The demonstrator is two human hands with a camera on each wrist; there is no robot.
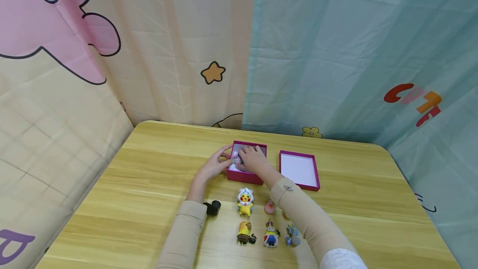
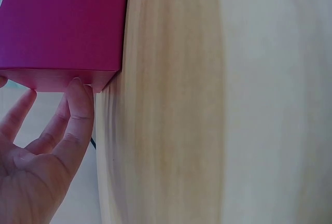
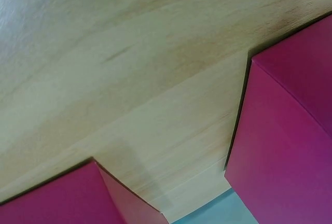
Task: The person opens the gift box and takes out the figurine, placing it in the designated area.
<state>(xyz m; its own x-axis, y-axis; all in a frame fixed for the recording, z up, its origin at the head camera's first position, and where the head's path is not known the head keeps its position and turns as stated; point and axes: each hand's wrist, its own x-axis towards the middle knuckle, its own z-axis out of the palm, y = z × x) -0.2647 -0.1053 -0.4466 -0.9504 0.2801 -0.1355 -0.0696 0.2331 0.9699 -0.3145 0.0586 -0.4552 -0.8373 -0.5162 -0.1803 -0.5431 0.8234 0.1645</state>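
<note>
A magenta box (image 1: pixel 244 177) with a white inside stands toward the back of the table. My right hand (image 1: pixel 252 159) reaches down into it, its fingers and thumb around a small pink-and-white toy figure (image 1: pixel 237 159), partly hidden by the hand. At the box's left side is my left hand (image 1: pixel 216 163). In the left wrist view, the fingertips of that left hand (image 2: pixel 44 167) touch the box's side wall (image 2: pixel 62 24). The right wrist view shows the box and its lid, with the right hand out of sight.
Right of the box lies its lid (image 1: pixel 298 169), white side up. Nearer the front stand a Pikachu figure (image 1: pixel 245 201), a Minion figure (image 1: pixel 244 231), a crowned Minion (image 1: pixel 271 234), a pink duck figure (image 1: pixel 269 206) and a blue-grey figure (image 1: pixel 293 235). A black object (image 1: pixel 213 208) is beside the left forearm.
</note>
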